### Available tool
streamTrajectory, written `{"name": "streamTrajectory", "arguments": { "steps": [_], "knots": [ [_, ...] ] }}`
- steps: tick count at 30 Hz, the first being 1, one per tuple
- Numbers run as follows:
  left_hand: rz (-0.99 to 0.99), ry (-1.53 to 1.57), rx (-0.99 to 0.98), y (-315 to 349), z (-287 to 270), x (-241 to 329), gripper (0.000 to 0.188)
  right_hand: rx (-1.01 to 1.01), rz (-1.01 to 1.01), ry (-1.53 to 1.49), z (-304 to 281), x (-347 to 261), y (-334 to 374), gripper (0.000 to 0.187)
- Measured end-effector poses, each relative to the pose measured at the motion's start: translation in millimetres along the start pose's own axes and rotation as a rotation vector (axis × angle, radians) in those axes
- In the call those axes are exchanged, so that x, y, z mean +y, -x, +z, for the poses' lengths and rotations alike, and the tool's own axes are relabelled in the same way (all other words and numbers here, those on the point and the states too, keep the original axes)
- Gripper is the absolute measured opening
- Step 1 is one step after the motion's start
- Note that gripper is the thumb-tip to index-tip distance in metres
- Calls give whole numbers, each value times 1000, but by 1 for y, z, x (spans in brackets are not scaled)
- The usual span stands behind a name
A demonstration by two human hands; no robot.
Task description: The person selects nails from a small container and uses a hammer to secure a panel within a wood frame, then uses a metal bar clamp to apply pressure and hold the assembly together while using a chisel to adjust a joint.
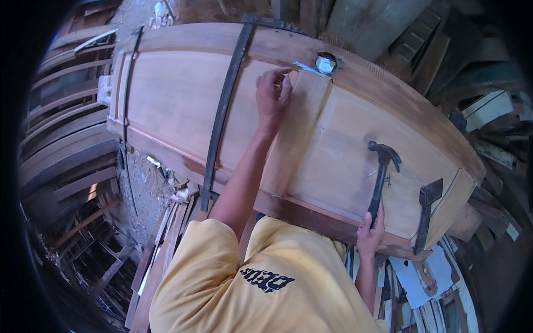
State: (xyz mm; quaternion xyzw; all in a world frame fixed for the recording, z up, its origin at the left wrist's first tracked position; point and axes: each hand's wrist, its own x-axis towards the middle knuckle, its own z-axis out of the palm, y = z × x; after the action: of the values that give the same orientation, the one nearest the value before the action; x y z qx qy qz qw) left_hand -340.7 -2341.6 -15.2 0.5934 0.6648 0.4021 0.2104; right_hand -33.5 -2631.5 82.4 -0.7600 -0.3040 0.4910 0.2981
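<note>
A panelled wooden door (177, 77) lies flat in front of me. My right hand (370, 236), near the door's front edge, is closed around the handle of a claw hammer (382, 172), whose head hangs over the right panel. Beside the hammer a few nails (388, 179) lie on that panel. My left hand (273, 94) reaches to the far rail, its fingers pinched together close to the joint with the middle crosspiece (305, 102). Whatever those fingers hold is too small to make out. Past the fingertips, a pale whitish strip (311, 70) runs along the joint.
Dark metal bar clamps (226, 105) cross the door, one further left (129, 83) and another at the right end (426, 213). A round hole (326, 62) pierces the far rail. Timber pieces (66, 139) are stacked at left, with more boards (488, 111) at right.
</note>
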Motion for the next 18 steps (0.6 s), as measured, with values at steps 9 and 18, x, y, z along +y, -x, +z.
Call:
{"name": "streamTrajectory", "arguments": {
  "steps": [9,18],
  "knots": [
    [283,91,-117,-58,15,-26,14,-93,70,104,50,-26,-26,52],
    [185,56,-174,-59,22,-22,13,-82,22,152,62,-59,-58,53]
  ]
}}
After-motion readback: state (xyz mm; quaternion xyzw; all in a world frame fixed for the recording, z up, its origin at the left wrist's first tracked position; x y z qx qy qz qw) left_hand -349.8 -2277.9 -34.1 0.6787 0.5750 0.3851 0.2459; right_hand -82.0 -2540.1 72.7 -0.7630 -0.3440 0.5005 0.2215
